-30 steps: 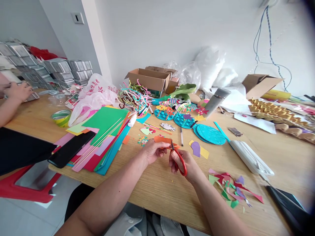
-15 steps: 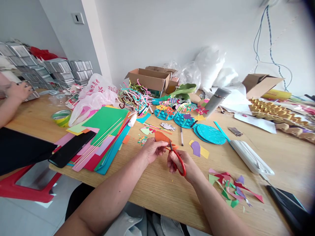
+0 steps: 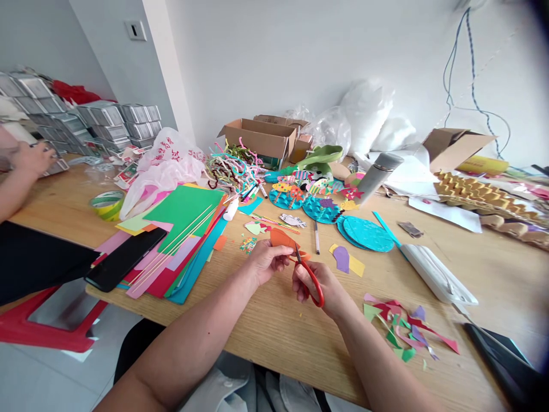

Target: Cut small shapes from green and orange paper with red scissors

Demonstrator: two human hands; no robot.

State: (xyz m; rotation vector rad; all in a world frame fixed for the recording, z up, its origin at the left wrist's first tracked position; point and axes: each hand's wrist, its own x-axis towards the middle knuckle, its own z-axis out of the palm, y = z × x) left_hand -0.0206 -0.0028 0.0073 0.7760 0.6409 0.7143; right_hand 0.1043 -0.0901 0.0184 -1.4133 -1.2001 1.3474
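My left hand (image 3: 270, 258) pinches a piece of orange paper (image 3: 281, 237) above the front part of the table. In my right hand (image 3: 317, 283) is a pair of red-handled scissors (image 3: 316, 293), fingers wrapped round the grips. The dark blades point away from me and lie against the paper's right edge. A pen (image 3: 316, 237) and a white-and-green paper fish (image 3: 256, 228) lie just beyond my hands. To the right are cut purple (image 3: 341, 259) and yellow paper (image 3: 357, 266) pieces.
Coloured paper sheets (image 3: 180, 209) carry a black phone (image 3: 126, 259) on the left. Paper scraps (image 3: 403, 329) and a white power strip (image 3: 437, 274) lie right. Turquoise discs (image 3: 369, 233) and a grey bottle (image 3: 380, 177) stand further back. Another person's hand (image 3: 36, 159) is at far left.
Hardly anything differs. My right hand and the scissors have shifted very slightly, and the orange strip beside the blades looks a little changed. My left hand keeps its place.
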